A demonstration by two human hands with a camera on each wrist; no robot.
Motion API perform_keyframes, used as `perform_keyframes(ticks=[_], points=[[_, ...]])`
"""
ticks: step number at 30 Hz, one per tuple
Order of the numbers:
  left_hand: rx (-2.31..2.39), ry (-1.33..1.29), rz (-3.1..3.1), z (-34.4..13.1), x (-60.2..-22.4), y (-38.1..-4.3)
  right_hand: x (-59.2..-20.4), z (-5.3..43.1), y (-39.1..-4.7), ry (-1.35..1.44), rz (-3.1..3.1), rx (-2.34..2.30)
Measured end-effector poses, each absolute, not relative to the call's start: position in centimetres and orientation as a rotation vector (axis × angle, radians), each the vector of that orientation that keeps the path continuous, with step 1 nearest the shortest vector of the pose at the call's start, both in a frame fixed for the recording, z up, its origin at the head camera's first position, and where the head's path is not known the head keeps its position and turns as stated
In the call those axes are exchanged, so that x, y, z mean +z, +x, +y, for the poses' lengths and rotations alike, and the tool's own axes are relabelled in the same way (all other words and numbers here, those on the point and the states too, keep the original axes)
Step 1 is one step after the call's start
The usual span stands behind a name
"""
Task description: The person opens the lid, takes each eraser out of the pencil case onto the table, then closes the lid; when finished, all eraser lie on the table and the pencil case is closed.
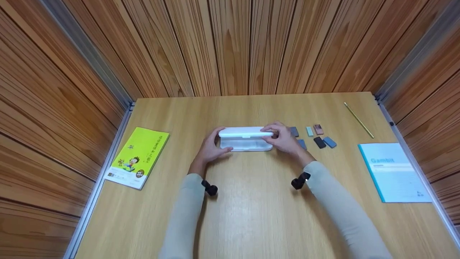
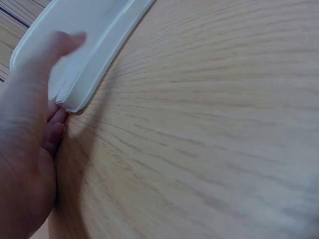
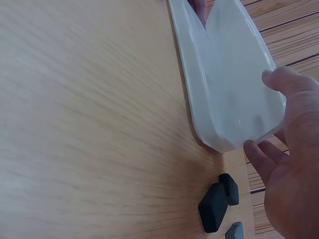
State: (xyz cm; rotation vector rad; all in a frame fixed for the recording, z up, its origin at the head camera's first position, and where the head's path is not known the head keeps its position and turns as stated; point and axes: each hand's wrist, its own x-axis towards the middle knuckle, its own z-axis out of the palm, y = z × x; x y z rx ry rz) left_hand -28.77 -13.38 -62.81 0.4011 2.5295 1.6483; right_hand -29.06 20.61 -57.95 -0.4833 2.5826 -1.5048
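Note:
A white pencil case [image 1: 251,145] sits in the middle of the table, its hinged lid [image 1: 240,132] raised partway. At the left end, my left hand [image 1: 212,147] holds the case, thumb over the front and fingers round the end. My right hand [image 1: 285,139] grips the lid's right end between thumb and fingers. In the right wrist view, the thumb [image 3: 284,79] lies at the lid's edge and the inside [image 3: 241,84] shows bare white. The left wrist view has the left thumb [image 2: 60,44] blurred above the case.
Several small erasers [image 1: 319,142] lie right of the case, some partly behind the right hand. A gold pencil [image 1: 358,119] is at the back right, above a light blue notebook [image 1: 397,174]. A yellow-green book [image 1: 140,153] lies at the left.

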Motion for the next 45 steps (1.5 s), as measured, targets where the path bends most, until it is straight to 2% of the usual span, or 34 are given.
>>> perform_keyframes(ticks=[7,45], points=[[1.597,0.302,2.567,-13.1,-62.7,-28.8,-58.2,20.6,-28.6,-0.515,2.619,-1.434],[1.512,0.331,2.603,-13.3,-62.7,-28.8,-59.6,20.7,-28.6,-0.516,2.621,-1.225]])
